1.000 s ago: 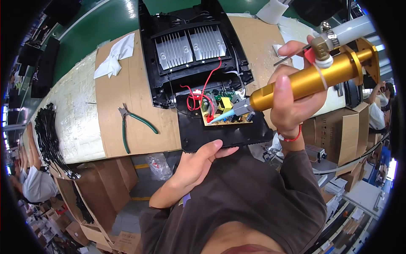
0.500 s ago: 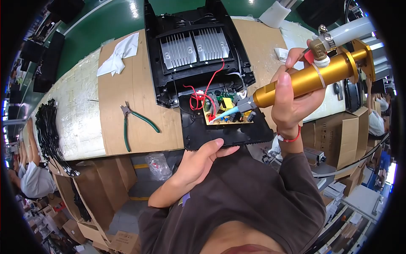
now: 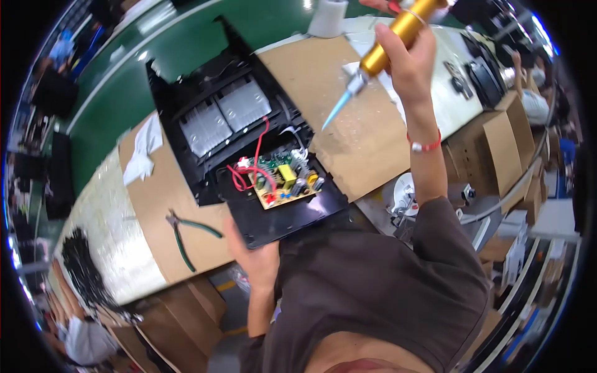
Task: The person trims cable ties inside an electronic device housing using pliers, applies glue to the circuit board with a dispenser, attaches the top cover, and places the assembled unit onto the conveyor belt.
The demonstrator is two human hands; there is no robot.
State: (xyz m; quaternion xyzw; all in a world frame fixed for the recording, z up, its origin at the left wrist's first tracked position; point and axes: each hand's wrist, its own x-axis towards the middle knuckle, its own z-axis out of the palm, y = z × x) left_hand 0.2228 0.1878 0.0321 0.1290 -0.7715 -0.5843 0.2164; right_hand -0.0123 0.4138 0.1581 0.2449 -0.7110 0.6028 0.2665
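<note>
My right hand (image 3: 410, 65) is wrapped round a gold glue dispensing gun (image 3: 379, 59), raised over the right of the table. Its pale blue nozzle (image 3: 336, 110) points down and left, apart from the circuit board. My left hand (image 3: 258, 261), partly blurred, grips the near left corner of a black cover panel (image 3: 292, 224); some fingers are hidden beneath it. On the panel sits a circuit board (image 3: 286, 180) with a yellow transformer, capacitors and red wires (image 3: 239, 177). Behind it, the black housing (image 3: 205, 93) holds two silver heat sinks (image 3: 224, 118).
Green-handled cutters (image 3: 186, 233) lie on the cardboard sheet (image 3: 348, 149) at left. A white cloth (image 3: 144, 152) and a bundle of black cables (image 3: 87, 267) are farther left. A white roll (image 3: 328, 17) stands at the back. Cardboard boxes (image 3: 491, 146) stand right; other people work at both sides.
My right hand has lifted the glue gun up and away from the board. My left hand has shifted to the panel's left corner. The housing and panel appear turned and farther left as the view tilted.
</note>
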